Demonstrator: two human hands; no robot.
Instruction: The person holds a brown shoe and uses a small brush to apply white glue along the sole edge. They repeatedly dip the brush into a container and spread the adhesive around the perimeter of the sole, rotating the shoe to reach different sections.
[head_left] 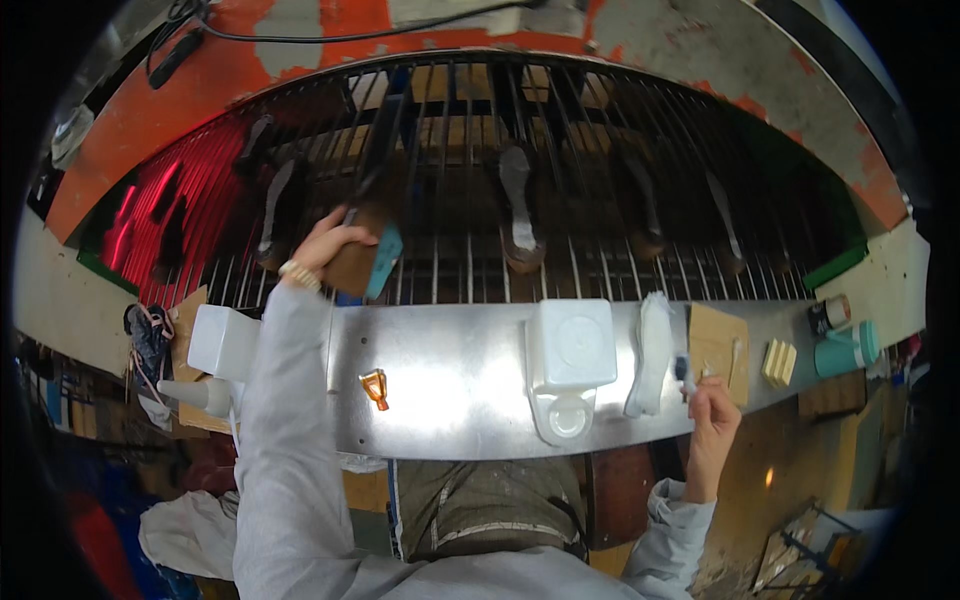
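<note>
Behind the shiny metal bench (450, 380) runs a wire rack (560, 180) carrying shoe soles. The left hand (320, 250) reaches up over the bench's far edge and grips a brown shoe piece (352, 262) at the rack's near rail, fingers wrapped around it. The right hand (712, 400) stays low at the bench's near right edge, pinching a small brush (684, 372) upright, beside a white cloth (652, 350).

Dim overall; glare on steel shelf (450, 370); red glow upper left; fisheye bending, black corners.
</note>
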